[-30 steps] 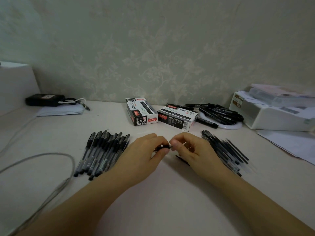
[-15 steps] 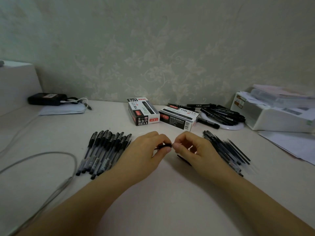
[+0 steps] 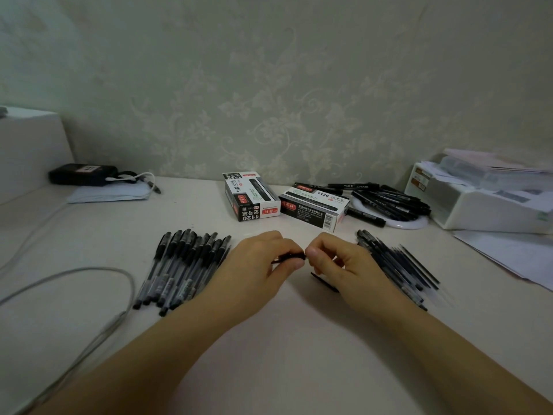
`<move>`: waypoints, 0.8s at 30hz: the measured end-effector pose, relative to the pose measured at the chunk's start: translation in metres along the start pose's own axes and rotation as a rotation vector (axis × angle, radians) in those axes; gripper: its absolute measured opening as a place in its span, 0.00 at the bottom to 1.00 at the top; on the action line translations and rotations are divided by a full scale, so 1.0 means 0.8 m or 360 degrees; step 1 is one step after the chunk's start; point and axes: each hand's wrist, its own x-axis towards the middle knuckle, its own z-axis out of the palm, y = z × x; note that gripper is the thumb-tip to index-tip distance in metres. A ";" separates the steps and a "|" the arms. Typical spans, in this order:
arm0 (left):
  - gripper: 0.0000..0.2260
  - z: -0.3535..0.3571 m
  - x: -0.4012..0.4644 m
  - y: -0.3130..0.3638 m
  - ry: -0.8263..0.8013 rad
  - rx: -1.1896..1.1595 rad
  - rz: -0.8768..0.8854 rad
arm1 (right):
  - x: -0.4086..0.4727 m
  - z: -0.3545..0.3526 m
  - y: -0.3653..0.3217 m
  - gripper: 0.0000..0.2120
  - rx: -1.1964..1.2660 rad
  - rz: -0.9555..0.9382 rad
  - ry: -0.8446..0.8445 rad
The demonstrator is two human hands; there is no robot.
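Note:
My left hand (image 3: 257, 265) and my right hand (image 3: 341, 265) meet over the middle of the white table (image 3: 284, 339). Together they pinch one black pen (image 3: 291, 256), of which only a short dark piece shows between the fingertips. A dark thin tip (image 3: 323, 281) sticks out under my right hand. To the left lies a row of several capped black pens (image 3: 182, 271). On the right lies a loose pile of several pen parts (image 3: 398, 265).
Two black-and-white pen boxes (image 3: 253, 196) (image 3: 314, 206) stand behind my hands. Further right, several black markers (image 3: 389, 202) rest on a white dish, beside a white box of papers (image 3: 478, 199). A grey cable (image 3: 89, 295) loops at the left. A black device (image 3: 80, 174) sits at the back left.
My hands have stayed together on the pen, with the fingers shifting slightly closer. The view has tilted a little, so everything sits a bit higher in the frame.

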 end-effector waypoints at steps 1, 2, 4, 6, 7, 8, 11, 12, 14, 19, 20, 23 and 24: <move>0.06 -0.001 0.000 0.000 0.0020 -0.0002 0.0014 | 0.000 0.000 0.000 0.15 0.0021 0.0005 0.0003; 0.06 -0.001 0.001 0.001 0.0035 0.0001 0.0027 | 0.000 0.000 0.001 0.16 0.0045 0.0018 0.0004; 0.06 -0.002 0.001 0.001 0.0050 0.0036 0.0046 | 0.001 0.000 0.002 0.17 0.0084 0.0046 0.0002; 0.06 -0.002 0.001 0.002 0.0061 0.0076 0.0050 | 0.002 0.002 0.003 0.16 0.0104 0.0068 0.0003; 0.06 -0.002 0.000 0.002 0.0072 0.0080 0.0048 | 0.003 0.003 0.003 0.16 0.0106 0.0077 0.0018; 0.06 -0.002 0.001 0.001 0.0087 0.0075 0.0042 | 0.003 0.004 0.003 0.15 0.0094 0.0081 0.0044; 0.06 -0.001 0.000 0.000 0.0137 0.0068 0.0002 | 0.003 0.003 0.005 0.18 -0.0118 0.0069 0.0168; 0.06 -0.001 0.000 -0.001 0.0146 0.0076 -0.0028 | 0.002 0.001 0.007 0.19 -0.0270 0.0071 0.0199; 0.06 -0.001 0.000 -0.004 0.0146 0.0097 -0.0096 | 0.002 -0.003 0.010 0.16 -0.0640 0.0101 0.0194; 0.07 0.001 -0.001 -0.007 0.0147 0.0125 -0.0186 | -0.002 -0.003 0.011 0.12 -0.0961 0.0161 -0.0022; 0.07 0.002 -0.001 -0.007 0.0142 0.0127 -0.0192 | -0.003 -0.003 0.010 0.10 -0.0956 0.0155 -0.0034; 0.07 0.002 -0.002 -0.007 0.0124 0.0125 -0.0199 | -0.003 -0.004 0.008 0.05 -0.0945 0.0142 -0.0046; 0.07 0.002 -0.001 -0.008 0.0115 0.0123 -0.0202 | -0.002 -0.004 0.008 0.04 -0.0935 0.0151 -0.0050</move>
